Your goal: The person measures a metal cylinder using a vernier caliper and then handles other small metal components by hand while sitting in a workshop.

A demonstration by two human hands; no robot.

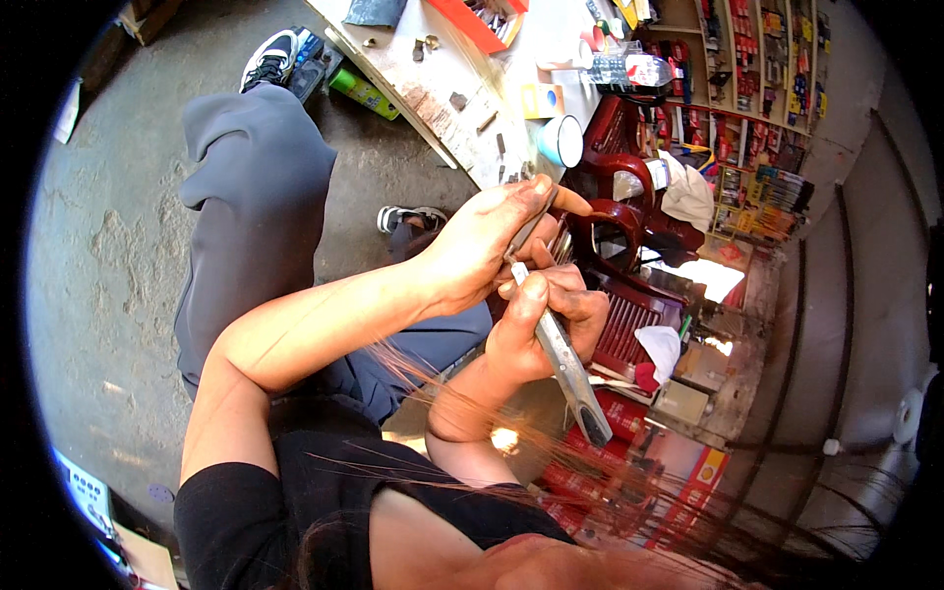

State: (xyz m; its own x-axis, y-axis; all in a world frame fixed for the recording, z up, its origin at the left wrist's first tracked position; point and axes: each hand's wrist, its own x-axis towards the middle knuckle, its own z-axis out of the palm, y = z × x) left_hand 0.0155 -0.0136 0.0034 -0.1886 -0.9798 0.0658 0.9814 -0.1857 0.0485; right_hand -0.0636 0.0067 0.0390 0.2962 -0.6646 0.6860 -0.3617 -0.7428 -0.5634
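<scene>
My left hand (487,241) is closed round a small, slim dark piece (532,224), the thumb pressing along it. Just below, my right hand (547,320) grips a long, flat silver-grey hand tool (562,356). The tool's wide end, with a dark patch, slants down to the right. Its narrow tip meets the lower end of the dark piece between my hands. Fingers partly cover both things, so I cannot make out the exact kind of either.
Beyond my hands stands a white worktable (447,74) with small metal bits, a blue-white cup (560,141), a plastic bottle (629,70) and a red box (482,22). Dark red wooden chairs (629,226) are close on the right. Shelves of packaged goods (762,59) rise behind. A green can (364,94) lies near my foot.
</scene>
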